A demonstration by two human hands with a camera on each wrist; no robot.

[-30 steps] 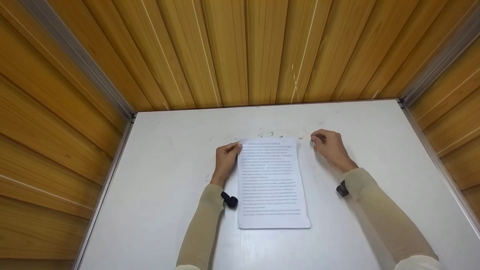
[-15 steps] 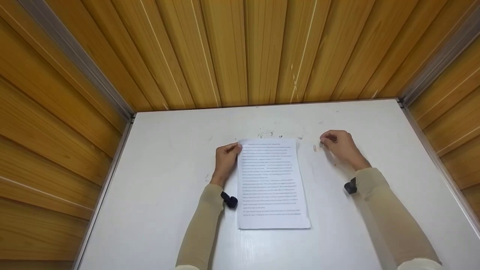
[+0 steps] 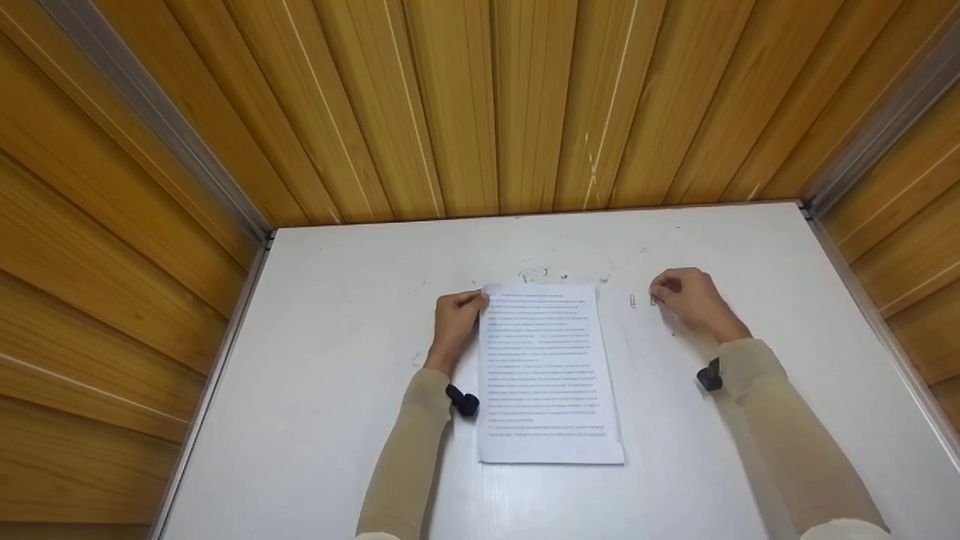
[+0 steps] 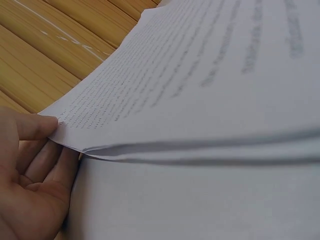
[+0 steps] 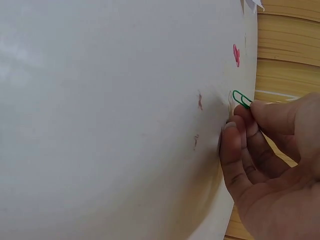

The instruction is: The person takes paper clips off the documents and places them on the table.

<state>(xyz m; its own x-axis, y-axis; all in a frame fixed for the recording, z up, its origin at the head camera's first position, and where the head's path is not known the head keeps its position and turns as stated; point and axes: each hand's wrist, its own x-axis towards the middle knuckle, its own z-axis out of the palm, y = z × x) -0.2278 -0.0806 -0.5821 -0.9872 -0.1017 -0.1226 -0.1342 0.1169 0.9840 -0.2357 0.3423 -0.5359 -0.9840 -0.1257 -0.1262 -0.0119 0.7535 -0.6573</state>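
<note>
Green paperclip [image 5: 241, 98] sat pinched in the right hand [image 3: 690, 300]; the left hand [image 3: 456, 322] gripped the stack of printed sheets' [image 3: 546, 367] corner, seemingly lifted off the counter [image 3: 337, 315].

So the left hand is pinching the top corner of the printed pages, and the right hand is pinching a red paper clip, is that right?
Not quite: the right hand pinches a green paper clip, as the right wrist view shows. The left hand does pinch the printed pages at their top corner.
</note>
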